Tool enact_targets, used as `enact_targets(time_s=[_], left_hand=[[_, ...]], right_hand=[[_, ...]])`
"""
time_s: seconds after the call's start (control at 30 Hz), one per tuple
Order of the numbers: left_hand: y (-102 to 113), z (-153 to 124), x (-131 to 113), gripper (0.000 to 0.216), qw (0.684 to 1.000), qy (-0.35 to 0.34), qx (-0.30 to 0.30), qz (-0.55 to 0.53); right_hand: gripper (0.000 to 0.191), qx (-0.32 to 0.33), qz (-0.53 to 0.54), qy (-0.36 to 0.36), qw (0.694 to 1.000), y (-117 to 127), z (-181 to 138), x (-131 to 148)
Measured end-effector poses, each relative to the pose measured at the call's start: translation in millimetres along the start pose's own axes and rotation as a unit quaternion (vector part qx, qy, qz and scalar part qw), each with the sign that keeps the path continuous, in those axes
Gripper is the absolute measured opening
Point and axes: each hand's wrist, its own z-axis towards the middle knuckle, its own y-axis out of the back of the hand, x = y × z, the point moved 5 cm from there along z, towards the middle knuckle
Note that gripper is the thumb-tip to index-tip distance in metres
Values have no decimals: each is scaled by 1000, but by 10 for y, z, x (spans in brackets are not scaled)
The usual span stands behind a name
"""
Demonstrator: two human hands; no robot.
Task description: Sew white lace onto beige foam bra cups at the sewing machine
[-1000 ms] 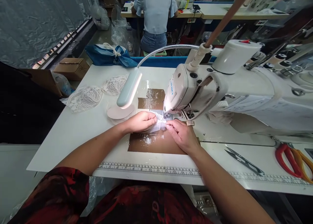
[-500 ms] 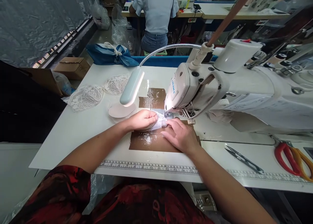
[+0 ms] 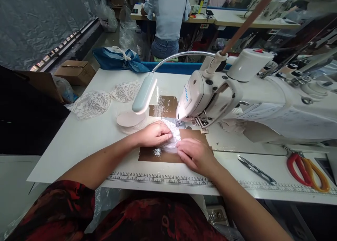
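A white lace cup piece (image 3: 173, 135) lies just in front of the needle area of a white sewing machine (image 3: 193, 93). My left hand (image 3: 156, 133) is closed on its left side, fingers curled over the lace. At the right edge, my right hand (image 3: 196, 154) pinches the lace between thumb and fingers. Brown tape (image 3: 147, 155) covers the table under the piece. To the left of my left hand sits a stack of pale round cup pieces (image 3: 131, 119), partly behind the lamp.
A lamp head (image 3: 144, 93) hangs over the work on a bendable neck. Lace pieces (image 3: 92, 104) lie at the left. Thread snips (image 3: 256, 169) and scissors (image 3: 306, 170) rest at the right. A printed ruler (image 3: 163, 180) runs along the front edge. Ahead, a person (image 3: 168, 19) sits facing away.
The lace has shifted toward me from the needle area and lies more spread out. My right hand has moved nearer to me, and my left hand slightly so.
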Motion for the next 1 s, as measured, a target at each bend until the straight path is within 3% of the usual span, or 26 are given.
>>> enact_targets(time_s=[0.1, 0.23, 0.43, 0.7, 1.0], left_hand=[[-5, -27, -29, 23, 997, 0, 11, 77], [-5, -32, -98, 26, 991, -5, 40, 131], [-7, 6, -198, 37, 990, -14, 53, 132], [-200, 23, -91, 47, 960, 14, 44, 277], [-232, 56, -57, 51, 957, 34, 32, 286]], right_hand=[[21, 46, 28, -23, 998, 17, -148, -30], [23, -11, -24, -84, 996, -3, -245, -171], [29, 25, -117, -70, 990, -163, -241, -174], [28, 23, -108, -61, 992, -185, -232, -114], [27, 23, -110, -79, 990, -202, -210, -144]])
